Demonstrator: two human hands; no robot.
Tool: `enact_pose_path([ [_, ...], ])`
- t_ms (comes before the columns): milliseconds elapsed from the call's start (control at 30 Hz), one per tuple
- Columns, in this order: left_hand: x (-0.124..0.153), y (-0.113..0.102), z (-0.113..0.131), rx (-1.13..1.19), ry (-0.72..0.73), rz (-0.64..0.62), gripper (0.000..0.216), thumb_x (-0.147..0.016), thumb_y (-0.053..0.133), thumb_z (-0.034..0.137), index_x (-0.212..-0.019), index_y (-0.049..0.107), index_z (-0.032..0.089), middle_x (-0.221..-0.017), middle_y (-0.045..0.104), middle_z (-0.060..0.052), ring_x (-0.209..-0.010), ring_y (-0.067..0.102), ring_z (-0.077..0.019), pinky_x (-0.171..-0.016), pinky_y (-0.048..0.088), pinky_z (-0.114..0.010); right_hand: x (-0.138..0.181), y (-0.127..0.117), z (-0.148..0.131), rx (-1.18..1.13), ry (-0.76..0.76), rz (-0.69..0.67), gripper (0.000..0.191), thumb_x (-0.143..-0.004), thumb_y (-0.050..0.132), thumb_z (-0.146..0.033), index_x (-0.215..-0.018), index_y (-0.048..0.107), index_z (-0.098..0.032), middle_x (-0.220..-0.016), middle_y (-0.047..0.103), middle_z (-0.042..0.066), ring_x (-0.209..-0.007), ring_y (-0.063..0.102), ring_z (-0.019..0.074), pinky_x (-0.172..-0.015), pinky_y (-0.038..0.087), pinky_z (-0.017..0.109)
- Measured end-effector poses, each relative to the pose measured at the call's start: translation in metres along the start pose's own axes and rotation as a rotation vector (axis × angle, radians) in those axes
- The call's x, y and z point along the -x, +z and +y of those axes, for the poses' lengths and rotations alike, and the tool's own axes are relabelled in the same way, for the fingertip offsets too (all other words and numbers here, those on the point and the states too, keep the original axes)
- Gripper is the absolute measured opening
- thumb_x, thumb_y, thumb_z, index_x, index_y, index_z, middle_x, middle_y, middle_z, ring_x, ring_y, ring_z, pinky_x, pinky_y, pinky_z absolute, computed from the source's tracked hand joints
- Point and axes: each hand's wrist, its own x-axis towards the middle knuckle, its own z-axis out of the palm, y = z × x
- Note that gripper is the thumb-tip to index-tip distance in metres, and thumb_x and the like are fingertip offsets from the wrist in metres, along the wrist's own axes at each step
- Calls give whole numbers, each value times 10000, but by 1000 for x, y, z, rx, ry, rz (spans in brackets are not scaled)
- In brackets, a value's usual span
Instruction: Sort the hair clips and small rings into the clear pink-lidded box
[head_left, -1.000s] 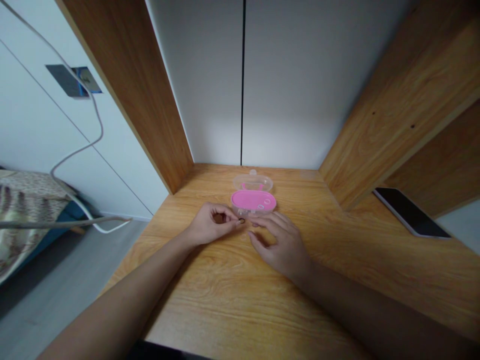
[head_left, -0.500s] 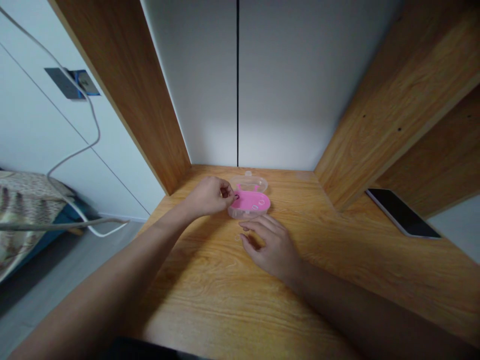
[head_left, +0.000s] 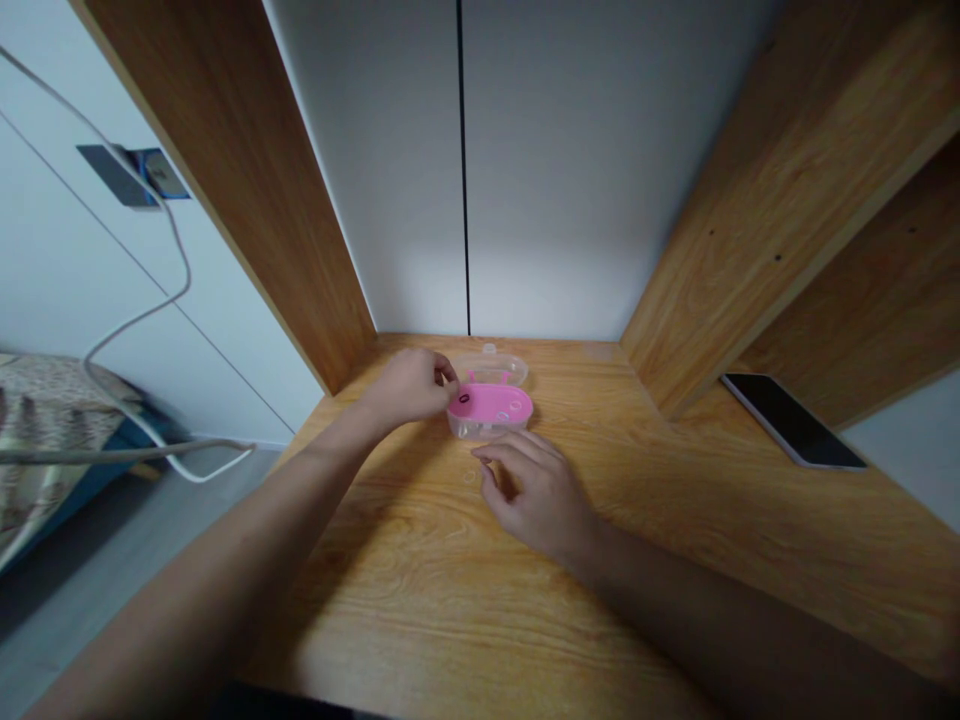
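A small oval box (head_left: 491, 432) with clear sides and a pink inner tray (head_left: 487, 402) stands with its clear lid (head_left: 495, 368) raised at the back. On the tray's left end lies a black ring-shaped band (head_left: 464, 398); pale bands (head_left: 515, 407) lie toward its right end. My left hand (head_left: 414, 385) is at the box's left edge, its curled fingers slightly parted beside the black band, holding nothing visible. My right hand (head_left: 536, 490) hovers in front of the box, thumb and fingers apart. Just left of its fingertips, a small clear band (head_left: 469, 477) rests on the wood.
A dark-screened phone or tablet (head_left: 795, 420) lies on the wooden surface (head_left: 450, 600) at the right. Wooden panels and a white back wall (head_left: 420, 200) enclose the desk. A white cable (head_left: 184, 270) hangs at the left, over a patterned cloth (head_left: 60, 410).
The view has shifted slightly, moving everything left. My left fingers have drawn back a little from the black band, which stays on the tray. My right hand keeps about the same place.
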Motion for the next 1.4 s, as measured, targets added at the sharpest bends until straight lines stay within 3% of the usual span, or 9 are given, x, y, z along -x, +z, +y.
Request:
enact_pose_path([
  [100,20,16,-1,104,86,256,168,-788,543,218,-819,698,162,-663,661,-23,-570,573,-150,-555,385,-259,1,-3,-3,135,81,-138,199,-849,569,-161,-1012,677,-196,-999,747,55,-911,686,218,-829,533,366],
  [167,38,33,-2,140,249,364,134,-786,507,192,-805,635,155,-648,621,-28,-580,559,-152,-570,398,-265,1,-5,-5,256,165,-265,181,-871,563,-215,-1012,673,-191,-983,742,64,-865,686,233,-775,526,372],
  [267,62,55,-3,44,601,251,113,-776,528,256,-778,600,167,-685,625,-59,-629,561,-189,-599,427,-303,1,-7,-6,362,241,-380,179,-901,542,-275,-997,662,-184,-978,734,85,-828,684,242,-728,506,370],
  [300,67,59,-4,24,632,175,111,-770,534,257,-792,600,170,-711,636,-67,-654,573,-201,-615,443,-312,1,-7,-5,371,247,-397,185,-904,539,-283,-1004,660,-184,-986,733,88,-836,683,244,-731,500,368],
  [467,72,60,-1,-40,528,-116,192,-800,547,305,-924,609,172,-814,672,-83,-744,628,-243,-671,491,-346,1,-4,0,345,263,-396,185,-908,544,-288,-1032,651,-203,-1009,728,66,-861,676,233,-745,468,351],
  [700,71,59,0,1,410,-213,130,-785,553,271,-883,607,205,-802,673,-50,-720,637,-228,-643,468,-324,-1,0,7,237,285,-373,74,-869,575,-224,-912,635,-216,-914,713,28,-797,644,196,-704,417,317],
  [1067,69,58,-10,116,533,-238,87,-774,570,199,-852,608,195,-791,677,-14,-696,611,-174,-670,454,-283,2,5,10,146,252,-309,48,-834,602,-171,-843,623,-213,-882,695,18,-799,640,187,-712,424,301],
  [1400,68,63,-15,307,607,-74,64,-851,546,181,-866,608,181,-734,662,-15,-655,600,-141,-643,459,-252,-1,2,7,-3,236,-113,73,-829,618,-163,-859,652,-220,-789,698,5,-683,608,154,-656,452,275],
])
